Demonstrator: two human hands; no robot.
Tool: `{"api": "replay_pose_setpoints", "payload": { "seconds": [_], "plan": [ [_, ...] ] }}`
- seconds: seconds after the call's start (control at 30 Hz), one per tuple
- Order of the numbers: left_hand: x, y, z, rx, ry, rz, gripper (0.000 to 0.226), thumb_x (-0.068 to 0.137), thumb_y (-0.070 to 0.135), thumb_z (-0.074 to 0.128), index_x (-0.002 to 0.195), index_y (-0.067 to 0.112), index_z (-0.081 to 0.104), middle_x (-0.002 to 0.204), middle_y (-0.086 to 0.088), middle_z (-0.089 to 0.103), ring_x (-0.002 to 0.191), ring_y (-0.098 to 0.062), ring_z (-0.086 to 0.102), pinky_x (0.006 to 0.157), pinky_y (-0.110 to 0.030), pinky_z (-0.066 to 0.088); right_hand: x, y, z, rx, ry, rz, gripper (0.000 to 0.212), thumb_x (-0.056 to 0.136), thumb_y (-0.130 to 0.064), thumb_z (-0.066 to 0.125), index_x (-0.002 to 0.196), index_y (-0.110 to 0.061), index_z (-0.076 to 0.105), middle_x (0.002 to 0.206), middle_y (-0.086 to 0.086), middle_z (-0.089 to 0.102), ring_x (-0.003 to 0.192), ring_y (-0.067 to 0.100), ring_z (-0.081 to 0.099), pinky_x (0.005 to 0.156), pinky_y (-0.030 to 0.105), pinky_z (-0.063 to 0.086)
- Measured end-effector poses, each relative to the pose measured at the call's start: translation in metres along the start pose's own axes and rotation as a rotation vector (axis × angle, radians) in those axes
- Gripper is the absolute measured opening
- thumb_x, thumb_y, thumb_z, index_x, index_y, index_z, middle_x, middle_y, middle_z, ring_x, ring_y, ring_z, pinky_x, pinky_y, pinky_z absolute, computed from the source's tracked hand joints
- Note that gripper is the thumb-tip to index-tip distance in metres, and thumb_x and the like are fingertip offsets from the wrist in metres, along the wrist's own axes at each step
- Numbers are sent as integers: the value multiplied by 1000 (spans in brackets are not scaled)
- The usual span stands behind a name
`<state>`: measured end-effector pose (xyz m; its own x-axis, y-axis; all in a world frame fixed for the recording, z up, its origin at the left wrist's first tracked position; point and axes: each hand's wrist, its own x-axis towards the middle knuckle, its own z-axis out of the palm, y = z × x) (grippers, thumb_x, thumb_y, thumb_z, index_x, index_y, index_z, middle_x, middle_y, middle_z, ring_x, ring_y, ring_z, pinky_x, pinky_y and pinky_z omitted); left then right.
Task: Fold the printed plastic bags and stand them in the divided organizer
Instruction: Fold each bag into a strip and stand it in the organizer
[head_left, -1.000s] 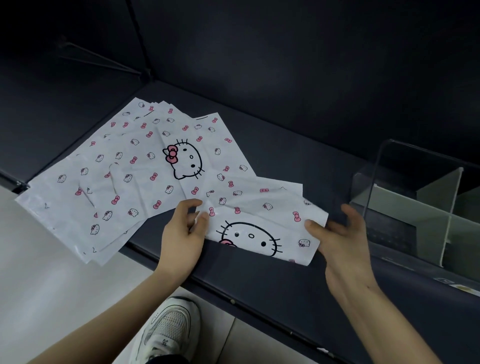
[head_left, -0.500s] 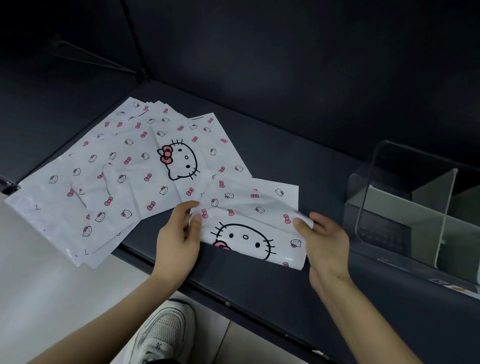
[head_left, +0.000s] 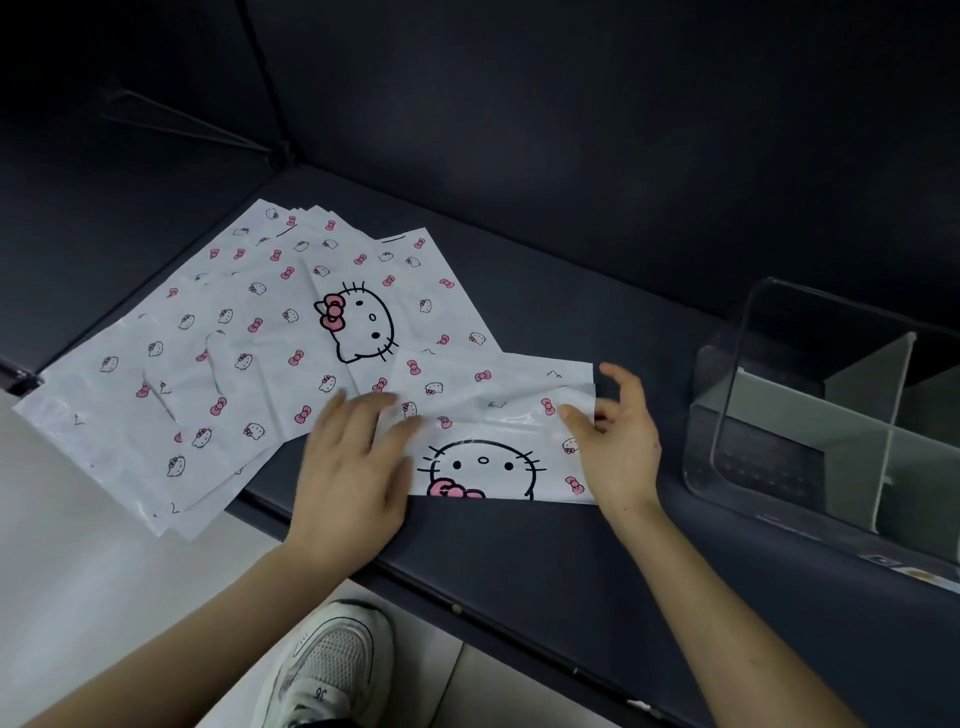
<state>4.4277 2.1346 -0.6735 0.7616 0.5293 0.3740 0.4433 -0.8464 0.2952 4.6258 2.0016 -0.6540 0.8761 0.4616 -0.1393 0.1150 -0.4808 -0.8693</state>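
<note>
The dark shelf (head_left: 519, 561) carries a fanned stack of printed bags (head_left: 249, 332) at left, the clear divided organizer (head_left: 810, 431) at right, and one half-folded bag (head_left: 493, 447) between. The left hand (head_left: 353, 467) lies flat and open on that bag's left end while the right hand (head_left: 618, 447) pinches its right edge. Press the crease firmly before folding again, or the slick plastic will likely spring open.

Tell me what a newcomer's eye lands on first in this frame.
Probably the half-folded bag at the shelf's front edge, left hand flat on its left end, right hand at its right end. Behind-left fans a stack of unfolded bags; at right stands the clear divided organizer.
</note>
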Motion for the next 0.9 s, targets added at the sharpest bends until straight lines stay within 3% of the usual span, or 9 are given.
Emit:
{"api": "replay_pose_setpoints", "payload": {
  "seconds": [0.1, 0.23, 0.3, 0.47, 0.7, 0.9],
  "plan": [
    [6, 10, 14, -18, -217, 105, 44, 98, 32, 36, 132, 12, 56, 142, -15, 48, 134, -35, 40, 113, -46, 26, 3, -1, 3, -14, 20, 25, 53, 84, -22, 71, 130, -28, 45, 73, -12, 65, 63, -3, 57, 62, 8, 40],
    [5, 14, 29, 35, -363, 76, 53, 102, 42, 19, 147, 18, 36, 152, -14, 33, 142, -34, 27, 114, -44, 17, 5, 2, 3, 31, 58, 86, 55, 82, -29, 72, 129, -23, 43, 74, -10, 66, 74, 10, 62, 79, 31, 50],
    [5, 14, 30, 61, -367, 76, 53, 102, 42, 19, 147, 19, 34, 153, -14, 32, 142, -33, 27, 114, -44, 16, 6, 3, 3, 25, 64, 104, 51, 84, -26, 70, 127, -19, 44, 75, -13, 63, 74, 8, 61, 77, 29, 49],
    [15, 11, 25, 123, -360, 97, 59, 101, 49, 17, 143, 18, 42, 151, -14, 36, 141, -31, 29, 115, -42, 12, 7, 5, 3, -55, 44, 83, 38, 87, -11, 61, 122, -18, 47, 72, -8, 59, 63, 0, 55, 54, 6, 35],
    [23, 9, 28, 97, -391, 126, 62, 102, 50, 13, 144, 14, 41, 151, -12, 35, 142, -26, 26, 117, -33, 9, 6, 3, 0, -114, 35, 38, 34, 89, -9, 59, 120, -17, 49, 71, -2, 59, 64, 9, 57, 59, 19, 41],
    [24, 8, 31, 60, -376, 111, 62, 102, 51, 14, 146, 16, 38, 153, -11, 31, 143, -25, 23, 117, -34, 8, 4, -2, 0, -187, 12, 11, 32, 92, -7, 54, 123, -14, 48, 80, 17, 63, 69, 24, 60, 66, 28, 42]
  ]
}}
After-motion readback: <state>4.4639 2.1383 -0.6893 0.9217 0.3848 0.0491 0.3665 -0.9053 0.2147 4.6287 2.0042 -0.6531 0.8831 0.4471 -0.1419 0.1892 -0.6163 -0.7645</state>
